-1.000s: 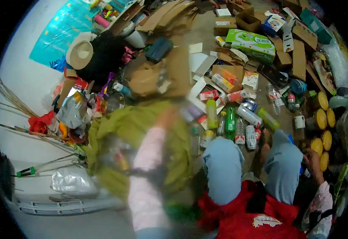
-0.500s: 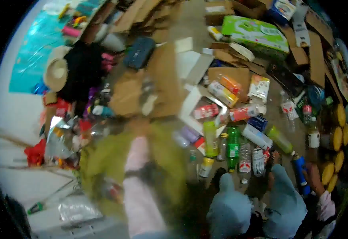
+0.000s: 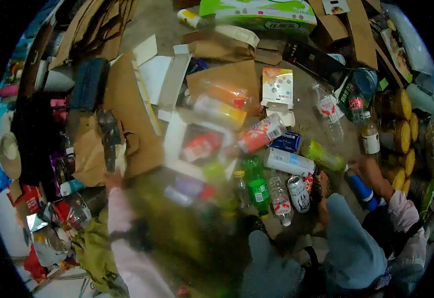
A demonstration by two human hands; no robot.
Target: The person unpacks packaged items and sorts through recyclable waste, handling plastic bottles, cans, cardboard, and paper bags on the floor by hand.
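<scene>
My left hand (image 3: 112,180), in a pink sleeve, reaches out to the lower end of a dark, elongated piece with a pale end (image 3: 110,141). That piece lies on brown cardboard (image 3: 140,149). Blur hides the fingers, so a grip on it cannot be made out. On the right, my right hand (image 3: 374,179) is low beside a blue cylindrical container (image 3: 361,189); its fingers are dim and partly hidden. Between my arms lie a green bottle (image 3: 257,186), a clear bottle (image 3: 280,196), a patterned can (image 3: 299,193) and a white-and-blue container (image 3: 290,162).
A green-and-white carton (image 3: 264,15) lies at the far side. Flattened cardboard (image 3: 90,30) is stacked at the upper left, near a dark blue box (image 3: 89,82). Yellow-ended rolls (image 3: 402,121) stand at the right. An olive-green cloth or sack (image 3: 95,248) is at the lower left.
The view has swung, so most things now appear further left in it. My left hand is still by the dark piece on the cardboard. My right hand appears further forward along the blue container.
</scene>
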